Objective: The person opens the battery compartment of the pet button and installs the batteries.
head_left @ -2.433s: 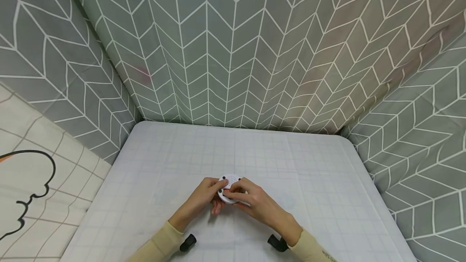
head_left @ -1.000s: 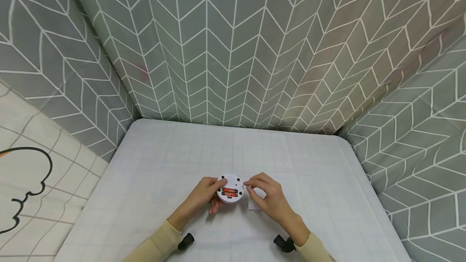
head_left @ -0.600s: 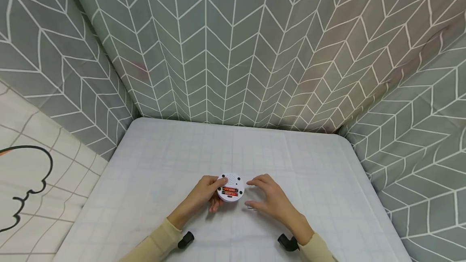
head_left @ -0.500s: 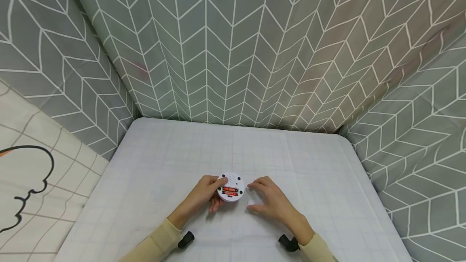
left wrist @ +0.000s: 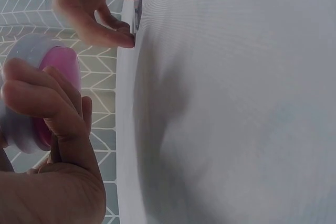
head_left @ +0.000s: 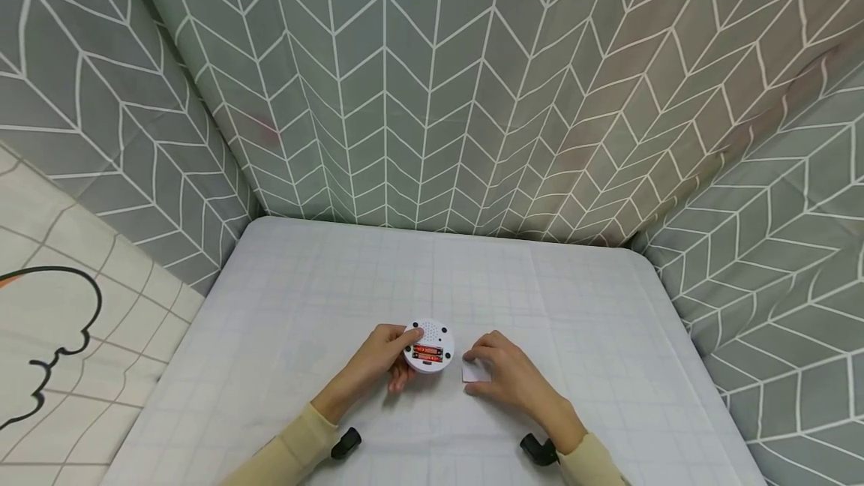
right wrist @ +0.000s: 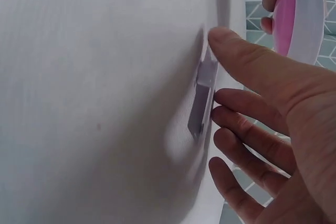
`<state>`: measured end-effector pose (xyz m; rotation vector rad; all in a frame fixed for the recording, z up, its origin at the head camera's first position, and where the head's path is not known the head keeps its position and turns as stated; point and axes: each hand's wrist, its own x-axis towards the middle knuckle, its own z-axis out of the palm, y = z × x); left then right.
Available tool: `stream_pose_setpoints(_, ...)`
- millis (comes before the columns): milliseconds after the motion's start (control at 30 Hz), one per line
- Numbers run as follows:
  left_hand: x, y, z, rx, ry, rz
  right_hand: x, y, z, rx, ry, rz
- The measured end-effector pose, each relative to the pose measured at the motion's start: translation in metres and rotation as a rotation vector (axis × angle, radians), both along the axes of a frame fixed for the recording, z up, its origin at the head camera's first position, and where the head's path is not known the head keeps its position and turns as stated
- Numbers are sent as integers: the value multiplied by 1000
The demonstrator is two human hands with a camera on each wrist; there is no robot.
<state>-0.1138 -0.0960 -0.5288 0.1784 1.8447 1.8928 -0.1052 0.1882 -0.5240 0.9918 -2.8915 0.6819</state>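
Observation:
My left hand (head_left: 382,358) grips a round white device (head_left: 430,330), thumb on its face and fingers underneath. Speaker holes, dark feet and an uncovered battery bay with two red batteries (head_left: 427,353) face up. Its other side is pink, as the left wrist view shows on the device (left wrist: 64,64). My right hand (head_left: 516,375) is low over the table, thumb and fingers apart on either side of a small white battery cover (head_left: 475,371). In the right wrist view the cover (right wrist: 202,95) lies on the cloth near the fingertips; whether they touch it I cannot tell.
A white cloth-covered table (head_left: 337,276) lies under both hands. Grey patterned curtains (head_left: 432,96) rise behind it and at its sides. A black wrist mount (head_left: 346,444) sits by the left sleeve, another black mount (head_left: 538,450) by the right one.
My right hand has left the battery bay, moved right and down beside the cover, and its thumb and fingers have spread. The left hand has kept its grip on the device.

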Motion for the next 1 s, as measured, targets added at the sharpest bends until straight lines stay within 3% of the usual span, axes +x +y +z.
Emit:
stream_pose_setpoints(233,0,1,0,2,2,-4,0,3,-1,33,49,-5)
stream_pose_setpoints(700,-2,1,-2,9,3,-11,-4,5,-3,13,61,-19)
stream_pose_setpoints(800,-3,1,-2,8,7,-10,-4,6,2,-40,61,-6)
stream_pose_setpoints(1000,-4,1,-3,8,11,-7,-3,6,19,-249,53,38)
